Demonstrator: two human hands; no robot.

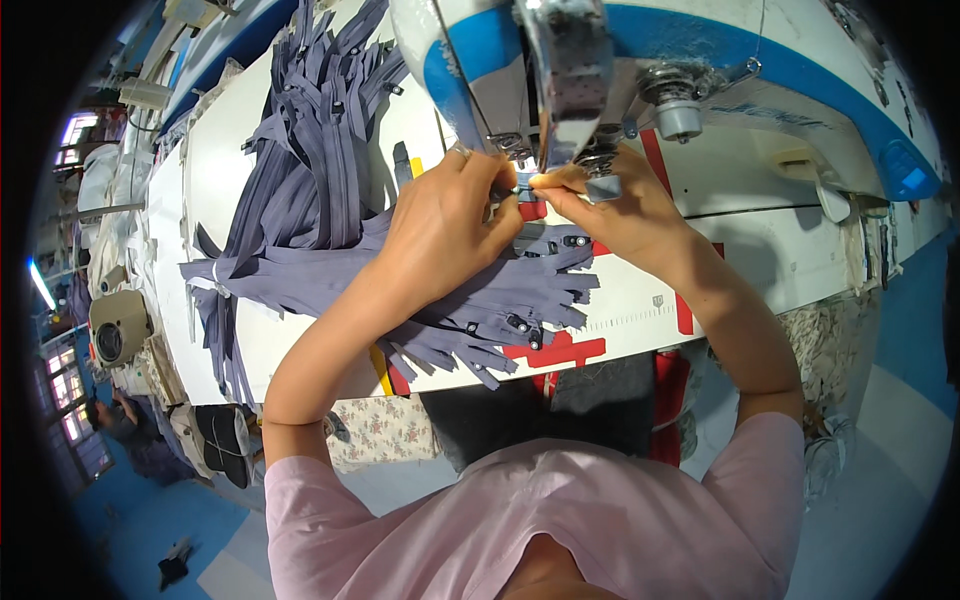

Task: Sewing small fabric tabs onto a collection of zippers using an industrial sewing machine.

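My left hand (pixel 448 222) is closed in a pinch right by the needle area of a white and blue sewing machine (pixel 640 30). Opposite it, the thumb and finger of my right hand (pixel 622 212) pinch too, almost meeting the left fingertips. Between them shows a small grey-blue piece (pixel 524 188), mostly covered by fingers; its kind is unclear. Under my left wrist lies a bundle of grey-purple zippers (pixel 400 285) with dark sliders, tied at its left end. More zippers (pixel 310 150) spread toward the far side of the table.
Red tape (pixel 560 350) and a printed ruler scale mark the white machine table (pixel 640 325). A thread tension knob (pixel 680 118) sits on the machine, right of the needle. Another person (pixel 135 425) is at the far left. Blue and pale flooring (pixel 885 460) shows at right.
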